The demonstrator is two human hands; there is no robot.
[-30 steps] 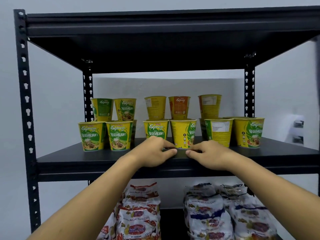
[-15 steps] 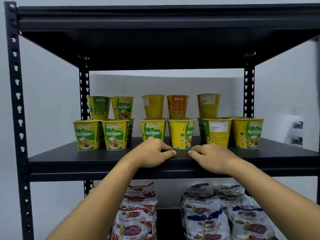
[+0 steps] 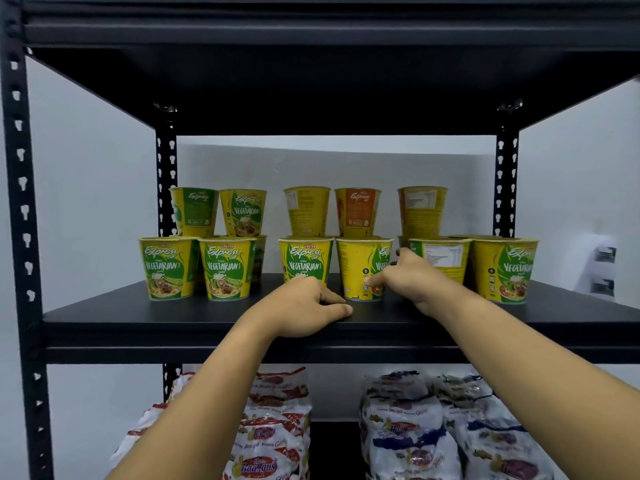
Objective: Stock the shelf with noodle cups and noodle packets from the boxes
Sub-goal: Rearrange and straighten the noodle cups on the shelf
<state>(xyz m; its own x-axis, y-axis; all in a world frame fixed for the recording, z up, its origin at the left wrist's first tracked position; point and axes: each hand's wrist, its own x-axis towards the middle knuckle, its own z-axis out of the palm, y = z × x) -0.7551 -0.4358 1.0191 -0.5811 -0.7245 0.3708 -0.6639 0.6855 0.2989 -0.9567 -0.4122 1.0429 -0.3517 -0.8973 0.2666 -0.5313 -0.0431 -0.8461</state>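
A black steel rack (image 3: 20, 202) fills your view, with the middle shelf (image 3: 138, 317) at chest height and noodle packets (image 3: 273, 427) piled in soft plastic multipacks on the level below. The boxes are out of frame.

Noodle cups (image 3: 225, 271) stand along the middle shelf, a front row of six with more behind, some of those stacked two high. Most front labels face you. One does not: the turned cup (image 3: 356, 268), fourth from the left, shows mostly plain yellow side.

Your right hand (image 3: 412, 282) is on that cup, thumb (image 3: 372, 280) pressed to its face and fingers curled round its right flank, in the gap beside the next cup. Your left hand (image 3: 301, 310) rests on the shelf just in front of the third cup, fingers loosely tucked and holding nothing.

Expect the cup to be light and top-wide, with a thin wall that will likely dent if squeezed and a narrow base that tips easily. The printed surface looks smooth, so it may slip in a loose pinch. Hold it low to mid-body, thumb opposite fingers, and twist it on its base without lifting; the neighbours stand close enough to be knocked. The packets look pliable and crushable, probably best taken by the whole bundle and not by a corner.
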